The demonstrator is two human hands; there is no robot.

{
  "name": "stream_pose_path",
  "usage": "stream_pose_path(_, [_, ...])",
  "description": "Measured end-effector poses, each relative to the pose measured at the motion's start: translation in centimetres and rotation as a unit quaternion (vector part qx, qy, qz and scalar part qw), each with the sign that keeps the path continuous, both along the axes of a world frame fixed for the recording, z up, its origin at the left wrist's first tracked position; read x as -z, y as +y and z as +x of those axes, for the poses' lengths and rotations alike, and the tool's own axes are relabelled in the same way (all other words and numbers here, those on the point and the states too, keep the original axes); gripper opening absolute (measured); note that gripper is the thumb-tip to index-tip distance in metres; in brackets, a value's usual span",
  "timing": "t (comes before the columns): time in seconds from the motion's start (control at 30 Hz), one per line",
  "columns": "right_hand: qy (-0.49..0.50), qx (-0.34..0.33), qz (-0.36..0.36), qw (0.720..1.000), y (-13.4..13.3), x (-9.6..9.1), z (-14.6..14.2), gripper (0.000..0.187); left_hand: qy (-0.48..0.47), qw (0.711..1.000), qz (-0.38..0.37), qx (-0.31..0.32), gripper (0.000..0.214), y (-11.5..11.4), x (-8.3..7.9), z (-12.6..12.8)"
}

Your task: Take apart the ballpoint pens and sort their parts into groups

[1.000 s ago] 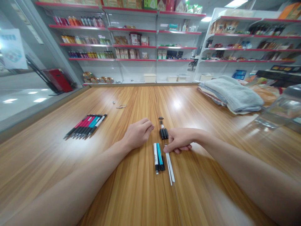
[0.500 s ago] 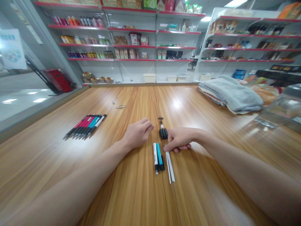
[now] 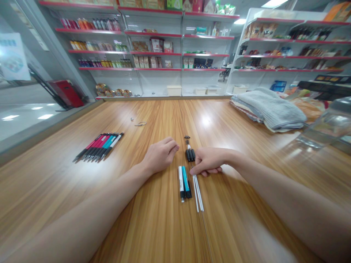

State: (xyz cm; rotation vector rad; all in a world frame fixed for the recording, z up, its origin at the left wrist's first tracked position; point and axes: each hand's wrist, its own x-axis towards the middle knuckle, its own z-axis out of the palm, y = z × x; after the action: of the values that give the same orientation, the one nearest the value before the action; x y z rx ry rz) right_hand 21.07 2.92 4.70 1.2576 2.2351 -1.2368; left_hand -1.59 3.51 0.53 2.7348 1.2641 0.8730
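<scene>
Nudging the white refills (image 3: pixel 198 193) into line, by the look of it: the leftmost one's near end is now sitting almost level with the others, no longer overshooting them as it was a second ago. Reading that as the row getting more even, with the refills still fanning slightly at the near end.

Using the black grips (image 3: pixel 190 155) as landmark. Refills are lying just on the wearer's side of them. Right hand (image 3: pixel 208 160) is resting just right of the grips, fingers curling, thumb side touching the refills' far ends; can't tell if it's pinching or only pressing. Left hand (image 3: pixel 161 155) is staying put left of the grips, loosely clenched on the table (image 3: pixel 153 230), nothing showing in it.

White barrel (image 3: pixel 181 180) and teal barrel (image 3: pixel 185 178) are lying side by side, nearer the wearer than the grips and a bit left. Small dark parts (image 3: pixel 187 137) are sitting just beyond the grips; too small to identify. Assembled pens (image 3: pixel 100 146) are lying in a slanted row well left of the grips.

Materials: refills are looking thin, straight and matte; grips short, stubby, dark; barrels smooth and glossy. Table is showing streaky wood grain and reflecting the lights. Folded towels (image 3: pixel 270 107), soft and ribbed, are stacking up well right of the grips, on the far side.
</scene>
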Motion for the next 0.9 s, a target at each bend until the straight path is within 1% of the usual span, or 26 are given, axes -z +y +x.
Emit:
stream_pose_path(0.17, [0.011, -0.011, -0.015, 1.0, -0.22, -0.31, -0.08, 0.053, 0.002, 1.0, 0.0, -0.001, 0.024, -0.04, -0.01, -0.01])
stream_pose_path(0.33, [0.011, -0.016, -0.032, 0.999, -0.37, -0.3, -0.07, 0.053, -0.002, 1.0, 0.0, -0.001, 0.025, -0.06, 0.05, 0.06])
stream_pose_path(0.57, [-0.008, -0.023, -0.023, 0.999, -0.37, -0.35, -0.21, 0.055, -0.006, 1.0, 0.001, 0.002, 0.024, -0.02, 0.11, 0.03])
stream_pose_path(0.9, [0.011, -0.029, -0.027, 0.999, -0.24, -0.26, 0.08, 0.053, -0.009, 1.0, -0.006, 0.002, 0.024, -0.06, 0.15, 0.02])
